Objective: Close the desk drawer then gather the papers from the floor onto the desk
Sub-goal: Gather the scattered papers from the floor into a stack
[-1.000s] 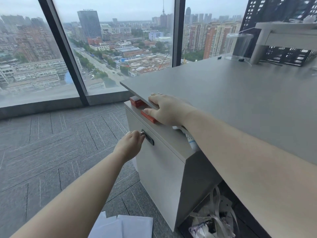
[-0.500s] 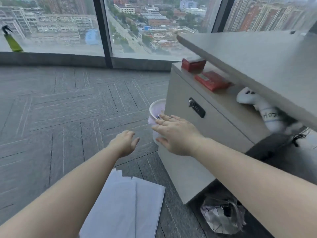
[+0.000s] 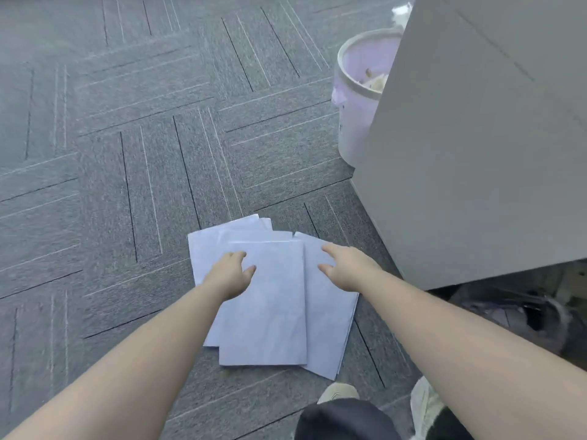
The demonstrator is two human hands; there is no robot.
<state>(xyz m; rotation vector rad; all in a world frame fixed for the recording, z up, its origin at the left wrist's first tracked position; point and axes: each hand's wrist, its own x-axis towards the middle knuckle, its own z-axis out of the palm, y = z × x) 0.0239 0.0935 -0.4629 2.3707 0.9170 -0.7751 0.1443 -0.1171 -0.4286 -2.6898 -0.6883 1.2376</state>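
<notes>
Several white papers (image 3: pixel 270 306) lie overlapping on the grey carpet in front of me. My left hand (image 3: pixel 230 274) hovers over their left part, fingers spread and holding nothing. My right hand (image 3: pixel 344 265) reaches over the right sheet, also open with fingers apart. The grey drawer cabinet (image 3: pixel 470 160) stands at the right; its front face shows flat and closed. The desk top is out of view.
A white bin with a lilac liner (image 3: pixel 359 100) stands on the carpet beside the cabinet's far corner. Dark clutter and bags (image 3: pixel 536 315) fill the space under the desk at right. My knee and shoes (image 3: pixel 349 408) are at the bottom edge.
My hands left the cabinet and came down to the floor. The view tilted from the window and desk to the carpet, and both hands now reach over the papers.
</notes>
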